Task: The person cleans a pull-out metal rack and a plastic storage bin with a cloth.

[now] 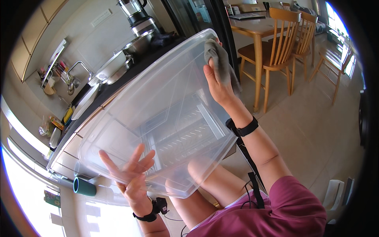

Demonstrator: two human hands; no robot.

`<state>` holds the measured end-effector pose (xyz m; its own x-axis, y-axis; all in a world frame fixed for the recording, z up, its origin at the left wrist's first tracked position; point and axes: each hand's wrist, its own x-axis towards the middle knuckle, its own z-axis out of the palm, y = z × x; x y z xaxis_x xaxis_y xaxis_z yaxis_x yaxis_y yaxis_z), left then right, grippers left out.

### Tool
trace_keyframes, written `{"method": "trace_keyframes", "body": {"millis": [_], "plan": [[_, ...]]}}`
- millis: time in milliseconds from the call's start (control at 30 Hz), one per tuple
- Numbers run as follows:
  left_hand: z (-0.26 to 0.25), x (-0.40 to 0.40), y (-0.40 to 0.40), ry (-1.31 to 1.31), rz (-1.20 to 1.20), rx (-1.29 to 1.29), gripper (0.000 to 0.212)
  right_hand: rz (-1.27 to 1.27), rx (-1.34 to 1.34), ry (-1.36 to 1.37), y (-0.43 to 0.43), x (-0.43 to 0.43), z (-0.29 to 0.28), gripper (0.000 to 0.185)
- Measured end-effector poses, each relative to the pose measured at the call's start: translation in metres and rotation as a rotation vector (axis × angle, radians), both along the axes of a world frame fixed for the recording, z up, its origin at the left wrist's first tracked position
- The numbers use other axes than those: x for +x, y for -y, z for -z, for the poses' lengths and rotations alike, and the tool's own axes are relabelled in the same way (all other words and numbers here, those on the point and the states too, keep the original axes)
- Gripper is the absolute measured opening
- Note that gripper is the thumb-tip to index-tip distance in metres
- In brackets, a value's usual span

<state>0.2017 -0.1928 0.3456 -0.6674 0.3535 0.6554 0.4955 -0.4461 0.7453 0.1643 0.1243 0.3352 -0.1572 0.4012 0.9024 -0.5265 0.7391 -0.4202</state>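
Observation:
A large clear plastic storage bin (177, 89) is held tilted above the person's knees, its ribbed base visible through the walls. My left hand (133, 171) supports the lower left side of the bin near the rim; its spread fingers show hazily around the plastic. At the bin's upper right corner, my right hand (217, 80) holds a grey cloth (217, 56) against the rim and wall. Part of the right hand's fingers is hidden by the cloth. Both wrists wear black straps.
A dark kitchen counter (115, 86) runs along the left, with metal bowls, a white basin (111, 65), a blender (139, 17) and a faucet (80, 63). Below stands a green bin (84, 186). Wooden chairs (281, 38) and a table (248, 25) are at upper right.

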Motion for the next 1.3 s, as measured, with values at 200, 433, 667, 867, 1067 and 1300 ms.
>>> {"method": "trace_keyframes", "body": {"millis": [200,433,667,867,1067,1300], "plan": [[-0.006,0.001,-0.011,-0.064,-0.001,-0.047,0.101,0.188,0.245,0.244,0.051,0.013,0.004,0.039],[-0.010,0.002,-0.019,0.023,-0.014,0.078,0.100,-0.238,0.569,0.325,0.139,0.046,0.018,0.062],[-0.004,-0.001,-0.009,-0.045,-0.032,-0.022,0.103,0.134,0.210,0.337,0.019,-0.001,0.037,0.069],[-0.006,-0.004,-0.017,-0.057,-0.002,-0.020,0.099,-0.086,0.103,0.359,0.069,0.017,0.039,0.062],[-0.008,-0.012,-0.013,-0.095,-0.031,-0.038,0.091,-0.231,0.537,0.336,0.149,0.049,0.053,0.065],[-0.003,-0.007,-0.010,-0.145,-0.095,-0.043,0.096,0.002,0.194,0.175,0.037,-0.001,0.073,0.061]]}}
